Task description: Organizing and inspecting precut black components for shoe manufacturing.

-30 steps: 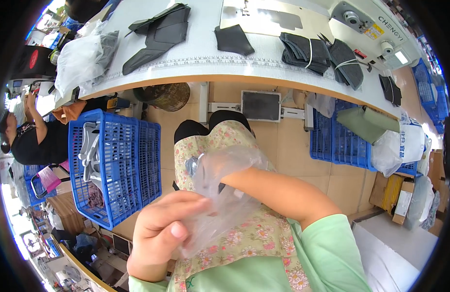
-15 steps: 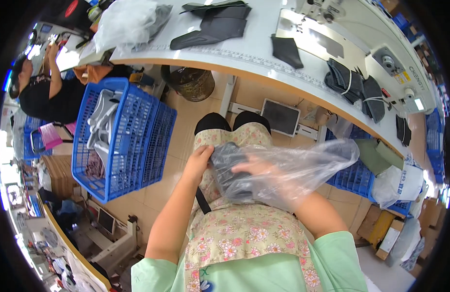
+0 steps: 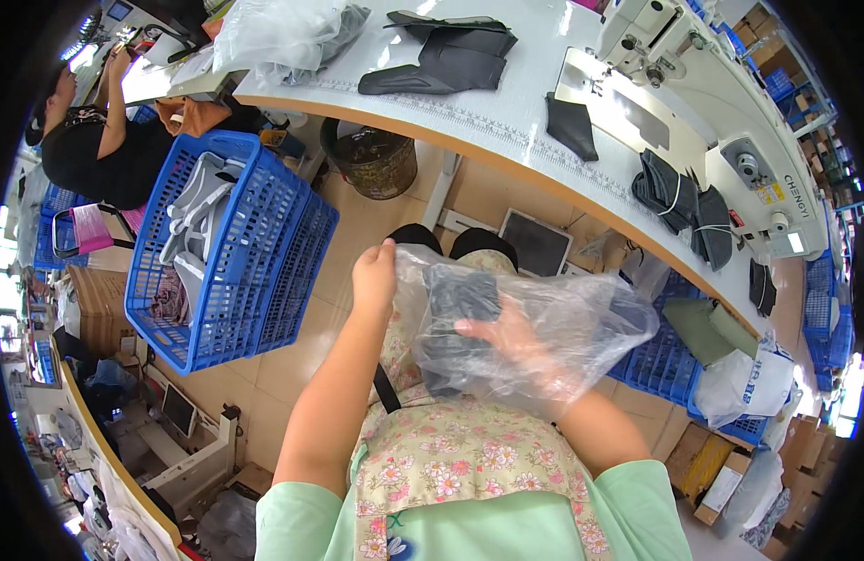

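Fingers of the left hand (image 3: 374, 280) are clenched, gripping the upper left edge of a clear plastic bag (image 3: 591, 318) in the middle of the frame, apparently to hold that side up and steady. And here's the right hand (image 3: 518, 341), showing through the film and seemingly inside the bag, thumb stretched left across a dark bundle (image 3: 451, 313); whether those fingers grip it or merely press it, I can't tell through the haze. The bundle looks to be in the bag, above the lap, just up from the floral apron (image 3: 469, 467); the lap probably serves as a rest. Out left, a blue basket (image 3: 275, 271) stands with grey parts (image 3: 203, 215) inside, likely corralling them. Up top, the bench (image 3: 544, 37) carries a flat black piece (image 3: 465, 58), perhaps laid flat to avoid creasing. Upper right, a black stack (image 3: 661, 190) wears a pale band, presumably keeping its layers together, near a sewing machine (image 3: 759, 140).
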The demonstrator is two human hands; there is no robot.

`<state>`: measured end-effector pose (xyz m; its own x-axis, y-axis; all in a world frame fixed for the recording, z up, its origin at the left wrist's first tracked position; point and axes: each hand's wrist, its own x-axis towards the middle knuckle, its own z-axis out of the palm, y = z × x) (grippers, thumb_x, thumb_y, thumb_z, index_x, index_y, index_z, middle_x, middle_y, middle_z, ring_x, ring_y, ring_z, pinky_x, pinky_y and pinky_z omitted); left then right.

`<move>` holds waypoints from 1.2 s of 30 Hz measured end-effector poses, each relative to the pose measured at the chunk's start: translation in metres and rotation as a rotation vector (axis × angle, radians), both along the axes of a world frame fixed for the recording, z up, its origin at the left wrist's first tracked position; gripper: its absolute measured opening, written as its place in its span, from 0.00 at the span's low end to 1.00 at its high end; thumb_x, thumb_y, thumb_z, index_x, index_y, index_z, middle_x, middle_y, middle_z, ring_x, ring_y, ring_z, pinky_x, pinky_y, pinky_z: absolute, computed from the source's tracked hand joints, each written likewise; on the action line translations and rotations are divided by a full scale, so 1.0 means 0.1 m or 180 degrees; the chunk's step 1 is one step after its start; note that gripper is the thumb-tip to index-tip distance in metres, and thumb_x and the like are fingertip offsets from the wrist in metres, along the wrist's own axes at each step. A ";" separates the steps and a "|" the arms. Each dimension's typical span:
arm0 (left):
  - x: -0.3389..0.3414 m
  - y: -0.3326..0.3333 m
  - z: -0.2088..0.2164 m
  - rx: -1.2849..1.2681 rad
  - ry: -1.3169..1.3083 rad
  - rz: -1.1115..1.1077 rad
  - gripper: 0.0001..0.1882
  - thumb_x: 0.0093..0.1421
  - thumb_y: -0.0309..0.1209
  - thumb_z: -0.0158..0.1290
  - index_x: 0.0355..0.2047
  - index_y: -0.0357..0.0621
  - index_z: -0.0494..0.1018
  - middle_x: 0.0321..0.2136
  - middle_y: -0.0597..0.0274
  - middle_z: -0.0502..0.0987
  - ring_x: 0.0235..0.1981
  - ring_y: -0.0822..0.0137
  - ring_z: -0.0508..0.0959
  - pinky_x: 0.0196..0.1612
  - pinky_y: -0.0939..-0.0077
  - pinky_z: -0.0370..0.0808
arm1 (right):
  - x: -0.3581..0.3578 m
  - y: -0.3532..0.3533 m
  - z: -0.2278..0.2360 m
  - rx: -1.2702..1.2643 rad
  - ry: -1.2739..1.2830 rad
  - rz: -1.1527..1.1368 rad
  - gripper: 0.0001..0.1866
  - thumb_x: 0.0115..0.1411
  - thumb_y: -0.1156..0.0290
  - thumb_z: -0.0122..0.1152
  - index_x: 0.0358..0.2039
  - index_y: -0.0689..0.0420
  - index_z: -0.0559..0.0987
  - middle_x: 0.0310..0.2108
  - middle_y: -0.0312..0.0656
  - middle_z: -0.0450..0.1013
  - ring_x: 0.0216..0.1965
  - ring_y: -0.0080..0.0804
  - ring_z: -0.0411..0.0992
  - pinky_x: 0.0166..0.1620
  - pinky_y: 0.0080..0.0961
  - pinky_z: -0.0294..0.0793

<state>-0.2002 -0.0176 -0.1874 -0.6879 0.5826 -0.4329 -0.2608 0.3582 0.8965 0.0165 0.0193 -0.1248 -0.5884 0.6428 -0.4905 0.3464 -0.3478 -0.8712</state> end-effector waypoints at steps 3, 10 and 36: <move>-0.23 -0.13 -0.32 -0.0500 0.1214 -0.0118 0.19 0.60 0.37 0.48 0.23 0.30 0.70 0.17 0.48 0.71 0.21 0.57 0.71 0.29 0.63 0.66 | 0.06 -0.17 0.22 0.0536 0.0241 -0.0553 0.38 0.42 0.66 0.74 0.52 0.64 0.66 0.46 0.45 0.71 0.48 0.32 0.68 0.53 0.25 0.64; -0.32 -0.32 -0.44 -0.0777 0.2312 -0.0686 0.20 0.60 0.39 0.46 0.23 0.30 0.70 0.21 0.37 0.71 0.26 0.41 0.72 0.33 0.55 0.66 | 0.43 -0.35 0.29 0.0723 0.0578 -0.2049 0.35 0.47 0.70 0.70 0.53 0.59 0.63 0.48 0.44 0.67 0.46 0.33 0.69 0.50 0.29 0.68; 0.95 0.05 1.31 0.0944 0.0126 -0.1866 0.05 0.61 0.21 0.43 0.36 0.39 0.68 0.34 0.62 0.75 0.35 0.73 0.75 0.36 0.81 0.68 | 0.78 -0.30 0.89 0.1344 0.0755 -0.2056 0.38 0.45 0.73 0.70 0.55 0.64 0.62 0.47 0.44 0.69 0.49 0.28 0.67 0.52 0.25 0.66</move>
<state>-0.1048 -0.0126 -0.0568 -0.2325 0.9563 -0.1773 -0.0624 0.1672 0.9839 0.0950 -0.0105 -0.0354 -0.0952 0.9947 -0.0389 -0.0211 -0.0410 -0.9989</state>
